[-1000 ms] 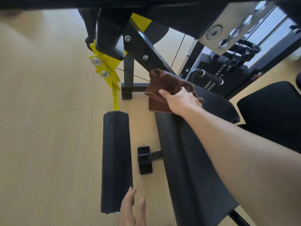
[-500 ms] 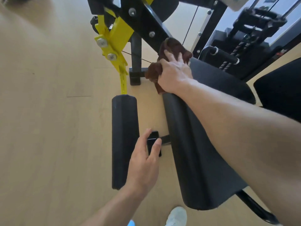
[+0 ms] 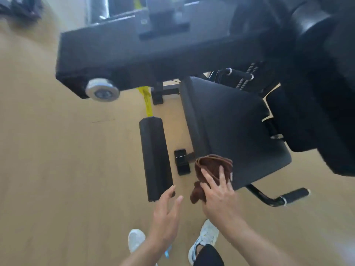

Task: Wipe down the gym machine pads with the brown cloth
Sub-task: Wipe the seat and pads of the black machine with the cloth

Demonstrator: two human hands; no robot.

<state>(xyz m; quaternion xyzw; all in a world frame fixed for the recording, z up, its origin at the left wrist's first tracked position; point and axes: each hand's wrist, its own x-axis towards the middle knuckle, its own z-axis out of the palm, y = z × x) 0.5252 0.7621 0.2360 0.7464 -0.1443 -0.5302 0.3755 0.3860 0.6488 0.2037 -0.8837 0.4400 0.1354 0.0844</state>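
Brown cloth (image 3: 212,166) seems pressed onto seat pad (image 3: 240,127) by flat right hand (image 3: 219,197); left hand (image 3: 165,215) open over floor (image 3: 67,169).

left hand (image 3: 165,214) open, fingers straight; right hand (image 3: 219,196) flat, fingers spread

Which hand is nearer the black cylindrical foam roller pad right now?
Left. The left hand hovers at the near end of the black cylindrical foam roller pad; the right hand presses the brown cloth on the black seat pad's corner, farther right.
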